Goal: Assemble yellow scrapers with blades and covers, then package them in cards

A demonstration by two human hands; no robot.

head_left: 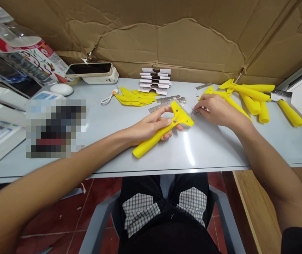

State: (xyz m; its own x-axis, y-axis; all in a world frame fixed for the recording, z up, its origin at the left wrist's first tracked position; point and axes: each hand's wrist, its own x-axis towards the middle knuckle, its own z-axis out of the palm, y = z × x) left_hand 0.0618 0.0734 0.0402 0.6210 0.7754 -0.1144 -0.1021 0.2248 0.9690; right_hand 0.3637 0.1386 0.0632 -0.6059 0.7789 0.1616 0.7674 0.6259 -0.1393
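My left hand (153, 127) is closed around a yellow scraper (156, 137), its handle slanting down to the left. Two small metal screws show in the wide head, and a thin blade edge runs along its far side. On the tabletop, my right hand (216, 109) pinches at a small heap of metal screws (195, 112), which the fingertips partly hide. Just beyond the scraper head lie loose metal blades (170, 99). A pile of flat yellow plastic pieces (135, 97) is to their left. Several more yellow scraper handles (253, 97) are heaped beyond my right hand.
White folded blade sleeves (154, 82) stand stacked by the cardboard wall (166, 35). A phone (90, 69) rests on a white box at the back left, near a white mouse (61, 89) and a large plastic bottle (34, 53). The grey table's front edge (166, 173) is above my lap.
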